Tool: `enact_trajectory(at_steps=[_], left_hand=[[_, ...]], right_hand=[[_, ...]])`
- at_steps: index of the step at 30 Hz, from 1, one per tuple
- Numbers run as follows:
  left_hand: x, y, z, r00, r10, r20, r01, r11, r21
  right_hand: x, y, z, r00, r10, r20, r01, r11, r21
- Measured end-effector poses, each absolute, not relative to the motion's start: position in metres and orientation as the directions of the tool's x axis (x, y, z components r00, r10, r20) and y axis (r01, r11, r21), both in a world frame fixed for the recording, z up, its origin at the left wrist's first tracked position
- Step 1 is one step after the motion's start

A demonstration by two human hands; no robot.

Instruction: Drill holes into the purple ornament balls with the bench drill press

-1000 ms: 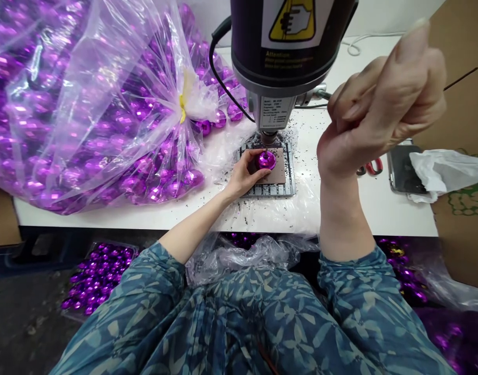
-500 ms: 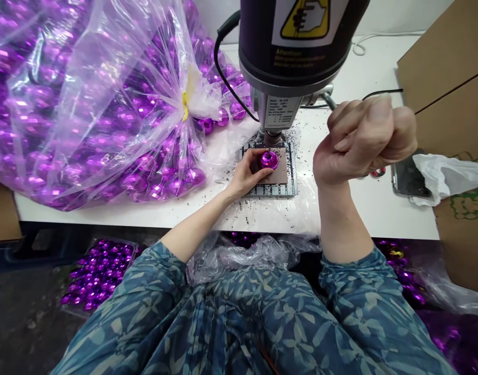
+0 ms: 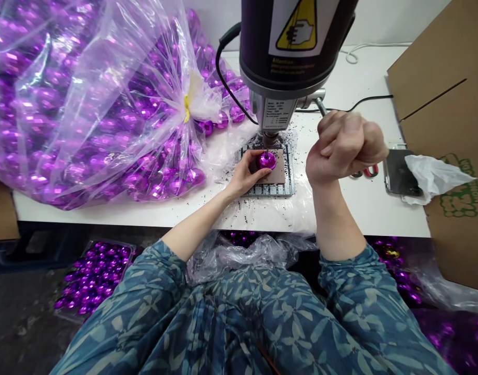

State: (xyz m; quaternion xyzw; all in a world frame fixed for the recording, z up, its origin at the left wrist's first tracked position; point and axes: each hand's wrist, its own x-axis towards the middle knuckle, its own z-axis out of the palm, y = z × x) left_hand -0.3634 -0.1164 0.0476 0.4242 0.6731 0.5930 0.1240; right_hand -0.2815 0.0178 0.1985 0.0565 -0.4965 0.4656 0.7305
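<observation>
Nearest, many small purple balls [image 3: 94,276] sit low at the left, below the white table [image 3: 403,221]. On the table, the left hand [image 3: 247,169] pinches one shiny ball [image 3: 267,160] between thumb and fingers. The ball is at the right end of that hand, on a brown board [image 3: 278,177], right under the drill [image 3: 288,62]. It is too small to tell if the drill's tip is inside the ball. The right hand [image 3: 346,148] is higher up, to the right of the ball and well apart from it, curled tight around the drill's handle [image 3: 321,105]. Farther right are a phone [image 3: 397,174] and white paper [image 3: 430,177]. A big bag [image 3: 106,104] of purple balls fills the far left.
</observation>
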Motion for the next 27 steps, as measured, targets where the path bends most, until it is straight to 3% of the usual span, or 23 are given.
enact_trajectory(at_steps=[2, 8, 10, 13, 15, 17, 20, 23, 25, 27], left_hand=[[-0.363, -0.115, 0.047, -0.620, 0.707, 0.340, 0.448, -0.036, 0.893], [-0.342, -0.137, 0.073, -0.700, 0.585, 0.410, 0.560, 0.093, 0.823], [-0.324, -0.164, 0.093, -0.617, 0.684, 0.389, 0.621, 0.120, 0.774], [-0.292, -0.215, 0.118, -0.283, 0.951, 0.120, 0.701, 0.120, 0.702], [-0.275, -0.243, 0.126, -0.107, 0.993, -0.058, 0.785, 0.120, 0.608], [-0.272, -0.258, 0.128, -0.069, 0.993, -0.091, 0.827, 0.108, 0.552], [-0.306, -0.249, 0.123, -0.233, 0.968, 0.092, 0.783, 0.130, 0.609], [-0.381, -0.211, 0.117, -0.500, 0.811, 0.302, 0.762, 0.247, 0.599], [-0.435, -0.178, 0.113, -0.626, 0.699, 0.346, 0.743, 0.400, 0.536], [-0.478, -0.147, 0.110, -0.700, 0.649, 0.297, 0.700, 0.543, 0.464]], right_hand=[[-0.285, 0.017, 0.222, 0.055, 0.669, 0.741, -0.736, 0.529, -0.423], [-0.305, 0.028, 0.291, -0.256, 0.784, 0.565, -0.740, 0.217, -0.636], [-0.306, 0.030, 0.296, -0.304, 0.785, 0.540, -0.727, 0.174, -0.664], [-0.302, 0.030, 0.293, -0.316, 0.746, 0.586, -0.728, 0.206, -0.654], [-0.301, 0.029, 0.289, -0.297, 0.731, 0.614, -0.751, 0.218, -0.624], [-0.303, 0.030, 0.288, -0.276, 0.725, 0.631, -0.774, 0.222, -0.593], [-0.311, 0.032, 0.286, -0.217, 0.736, 0.642, -0.823, 0.216, -0.525], [-0.316, 0.035, 0.284, -0.161, 0.752, 0.639, -0.846, 0.228, -0.482], [-0.316, 0.036, 0.283, -0.169, 0.745, 0.645, -0.835, 0.240, -0.496], [-0.314, 0.036, 0.282, -0.189, 0.730, 0.656, -0.822, 0.248, -0.513]])
